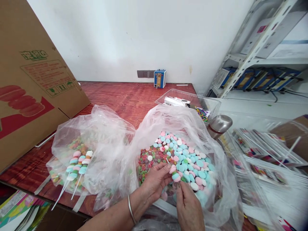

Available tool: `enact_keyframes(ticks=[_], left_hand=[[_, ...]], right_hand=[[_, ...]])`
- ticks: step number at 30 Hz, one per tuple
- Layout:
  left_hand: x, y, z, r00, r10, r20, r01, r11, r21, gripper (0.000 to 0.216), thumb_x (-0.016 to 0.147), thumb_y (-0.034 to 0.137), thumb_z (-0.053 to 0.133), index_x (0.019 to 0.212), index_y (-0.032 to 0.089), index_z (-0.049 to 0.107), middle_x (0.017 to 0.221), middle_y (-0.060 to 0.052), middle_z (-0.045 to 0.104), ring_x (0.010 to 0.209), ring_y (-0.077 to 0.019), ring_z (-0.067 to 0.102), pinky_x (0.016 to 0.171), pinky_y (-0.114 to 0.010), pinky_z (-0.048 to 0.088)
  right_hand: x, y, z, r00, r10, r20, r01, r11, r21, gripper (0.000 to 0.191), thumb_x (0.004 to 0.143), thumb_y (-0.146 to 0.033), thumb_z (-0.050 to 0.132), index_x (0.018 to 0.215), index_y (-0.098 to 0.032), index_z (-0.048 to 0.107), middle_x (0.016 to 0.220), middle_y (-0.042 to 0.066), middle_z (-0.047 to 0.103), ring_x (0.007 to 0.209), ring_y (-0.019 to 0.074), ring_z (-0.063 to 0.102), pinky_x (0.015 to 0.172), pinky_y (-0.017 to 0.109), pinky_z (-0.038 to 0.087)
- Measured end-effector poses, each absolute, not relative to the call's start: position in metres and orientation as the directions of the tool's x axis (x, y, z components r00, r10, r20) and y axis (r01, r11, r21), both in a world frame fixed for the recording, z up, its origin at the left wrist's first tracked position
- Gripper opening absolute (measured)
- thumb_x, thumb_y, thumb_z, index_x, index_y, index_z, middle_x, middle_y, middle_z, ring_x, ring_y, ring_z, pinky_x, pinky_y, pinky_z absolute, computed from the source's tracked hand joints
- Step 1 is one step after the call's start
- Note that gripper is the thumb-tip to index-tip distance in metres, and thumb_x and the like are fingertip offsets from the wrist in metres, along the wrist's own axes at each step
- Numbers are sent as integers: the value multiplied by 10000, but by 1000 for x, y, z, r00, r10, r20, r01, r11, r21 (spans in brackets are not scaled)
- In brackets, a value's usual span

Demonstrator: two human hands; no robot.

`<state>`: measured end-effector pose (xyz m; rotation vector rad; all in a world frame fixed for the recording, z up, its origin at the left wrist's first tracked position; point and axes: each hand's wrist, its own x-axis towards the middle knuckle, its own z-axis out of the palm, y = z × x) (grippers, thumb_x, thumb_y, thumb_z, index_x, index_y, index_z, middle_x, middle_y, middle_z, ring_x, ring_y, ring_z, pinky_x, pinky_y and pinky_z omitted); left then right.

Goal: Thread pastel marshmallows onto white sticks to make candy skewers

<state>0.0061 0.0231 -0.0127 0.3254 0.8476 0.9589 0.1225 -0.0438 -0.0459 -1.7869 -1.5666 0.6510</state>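
Note:
My left hand, with a bangle at the wrist, pinches a pink candy at the top of a short candy skewer. A bit of white stick shows by its fingertips. Just below, my right hand is closed at the skewer's lower end; its fingers partly hide what they grip. Both hands are over an open clear plastic bag. Inside lie loose pink, blue and white candy discs and small sugared gummy rings. Several filled candy skewers rest on another bag to the left.
A large cardboard box stands at the left. Behind the bag are a clear plastic tray with beads and a metal flask. Printed packets fill a bin at right. A blue device sits by the wall, with shelving at right.

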Motion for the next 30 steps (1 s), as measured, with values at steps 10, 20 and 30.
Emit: enact_keyframes(ticks=[10, 20, 30], left_hand=[[-40, 56, -19, 62, 996, -60, 409, 29, 912, 280, 933, 294, 513, 1090, 204, 727, 1050, -87, 729, 1004, -236, 647, 937, -377, 486], [-55, 88, -27, 125, 989, -76, 915, -86, 395, 223, 893, 178, 496, 927, 194, 716, 861, -94, 734, 818, -241, 658, 747, -325, 427], [-49, 84, -21, 143, 990, 3, 779, -114, 617, 222, 851, 123, 543, 968, 203, 714, 927, -44, 729, 843, -190, 647, 798, -289, 449]], right_hand=[[124, -31, -32, 145, 989, -40, 595, -120, -795, 444, 951, -505, 323, 809, -229, 641, 707, 50, 703, 601, 200, 631, 550, 252, 466], [126, -28, -38, 77, 997, -17, 763, -69, -643, 419, 971, -410, 271, 769, -239, 595, 755, 59, 712, 664, 208, 663, 585, 272, 428], [123, -23, -33, 55, 998, -19, 846, -57, -531, 352, 981, -324, 294, 757, -234, 550, 723, 37, 679, 645, 198, 646, 564, 273, 364]])
